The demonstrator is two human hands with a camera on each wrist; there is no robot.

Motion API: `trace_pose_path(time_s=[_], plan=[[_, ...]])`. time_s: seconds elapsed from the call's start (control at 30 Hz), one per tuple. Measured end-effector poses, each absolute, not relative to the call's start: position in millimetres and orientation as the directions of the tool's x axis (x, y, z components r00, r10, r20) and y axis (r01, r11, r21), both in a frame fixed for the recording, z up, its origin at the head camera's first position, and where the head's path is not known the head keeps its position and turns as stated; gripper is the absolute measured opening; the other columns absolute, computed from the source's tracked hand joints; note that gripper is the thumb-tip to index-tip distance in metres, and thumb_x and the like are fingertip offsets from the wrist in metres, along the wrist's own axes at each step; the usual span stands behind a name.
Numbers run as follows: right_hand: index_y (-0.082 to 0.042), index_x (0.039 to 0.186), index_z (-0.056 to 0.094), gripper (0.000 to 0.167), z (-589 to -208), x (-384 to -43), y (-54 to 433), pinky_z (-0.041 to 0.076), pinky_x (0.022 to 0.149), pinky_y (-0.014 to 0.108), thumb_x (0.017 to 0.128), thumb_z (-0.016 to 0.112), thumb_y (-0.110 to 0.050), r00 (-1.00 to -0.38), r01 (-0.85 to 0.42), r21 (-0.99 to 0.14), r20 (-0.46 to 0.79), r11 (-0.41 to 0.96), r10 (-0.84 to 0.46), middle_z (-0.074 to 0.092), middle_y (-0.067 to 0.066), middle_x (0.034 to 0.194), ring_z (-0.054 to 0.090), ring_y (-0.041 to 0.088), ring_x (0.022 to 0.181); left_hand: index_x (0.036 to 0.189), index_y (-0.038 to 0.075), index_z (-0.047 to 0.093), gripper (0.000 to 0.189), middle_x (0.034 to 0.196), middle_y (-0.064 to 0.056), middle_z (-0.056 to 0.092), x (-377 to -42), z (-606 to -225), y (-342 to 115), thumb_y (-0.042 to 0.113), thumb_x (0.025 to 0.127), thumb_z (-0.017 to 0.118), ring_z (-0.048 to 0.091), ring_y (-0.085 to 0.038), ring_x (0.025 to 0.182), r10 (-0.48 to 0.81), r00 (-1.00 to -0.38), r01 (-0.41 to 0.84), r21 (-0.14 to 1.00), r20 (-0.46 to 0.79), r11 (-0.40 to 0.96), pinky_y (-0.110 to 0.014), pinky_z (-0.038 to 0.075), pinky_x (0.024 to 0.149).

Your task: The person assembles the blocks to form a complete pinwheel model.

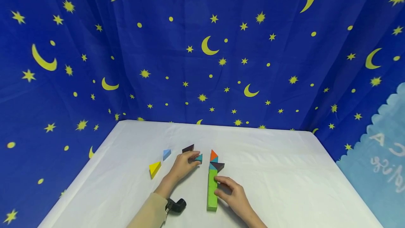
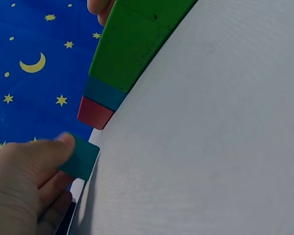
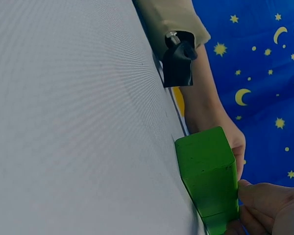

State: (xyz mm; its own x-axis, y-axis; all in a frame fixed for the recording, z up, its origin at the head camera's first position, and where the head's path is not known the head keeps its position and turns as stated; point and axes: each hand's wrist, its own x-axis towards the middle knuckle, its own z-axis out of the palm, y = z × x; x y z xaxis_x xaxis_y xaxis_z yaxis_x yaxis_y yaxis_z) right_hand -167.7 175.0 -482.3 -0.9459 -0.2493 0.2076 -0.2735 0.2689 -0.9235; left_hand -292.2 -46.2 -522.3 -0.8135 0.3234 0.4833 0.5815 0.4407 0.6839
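My left hand [image 1: 182,166] pinches a teal triangular block [image 1: 199,158] between thumb and fingers, just above the white table. In the left wrist view that teal block [image 2: 82,159] sits a short way from the red end of the row. The row holds long green blocks [image 1: 212,191], with teal, dark and orange triangular blocks [image 1: 213,154] at its far end. Beside the green part, my right hand [image 1: 235,196] rests its thumb and fingertips against the right side. In the right wrist view the thumb lies along the green block [image 3: 208,171].
A dark triangular block [image 1: 188,148] lies just behind the left hand. To its left are a light blue triangle [image 1: 166,154] and a yellow triangle [image 1: 155,169]. A black wrist device [image 1: 177,206] sticks out from the left sleeve. Blue star-patterned cloth [image 1: 209,73] stands behind the white table [image 1: 269,150].
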Motion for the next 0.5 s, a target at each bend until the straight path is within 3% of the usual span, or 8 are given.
trace_pose_path(time_s=[0.17, 0.5], plan=[[0.004, 0.119, 0.059, 0.04, -480, -167, 174, 0.044, 0.097, 0.04, 0.082, 0.071, -0.006, -0.948, -0.268, -0.923, 0.202, 0.276, -0.248, 0.059, 0.016, 0.12, 0.055, 0.032, 0.114, 0.112, 0.0, 0.066, 0.035, 0.098, -0.007, 0.068, -292, -524, -45, 0.003, 0.079, 0.074, 0.066, -0.02, 0.082, 0.325, -0.799, 0.601, 0.661, 0.506, 0.449, -0.031, 0.055, 0.076], [0.002, 0.12, 0.059, 0.041, -497, -174, 178, 0.044, 0.097, 0.039, 0.083, 0.072, -0.009, -0.945, -0.279, -0.92, 0.211, 0.276, -0.25, 0.059, 0.013, 0.121, 0.055, 0.031, 0.114, 0.114, 0.0, 0.066, 0.035, 0.102, -0.011, 0.068, -297, -526, -31, 0.003, 0.08, 0.074, 0.067, -0.021, 0.087, 0.351, -0.8, 0.599, 0.682, 0.487, 0.419, -0.028, 0.055, 0.079]])
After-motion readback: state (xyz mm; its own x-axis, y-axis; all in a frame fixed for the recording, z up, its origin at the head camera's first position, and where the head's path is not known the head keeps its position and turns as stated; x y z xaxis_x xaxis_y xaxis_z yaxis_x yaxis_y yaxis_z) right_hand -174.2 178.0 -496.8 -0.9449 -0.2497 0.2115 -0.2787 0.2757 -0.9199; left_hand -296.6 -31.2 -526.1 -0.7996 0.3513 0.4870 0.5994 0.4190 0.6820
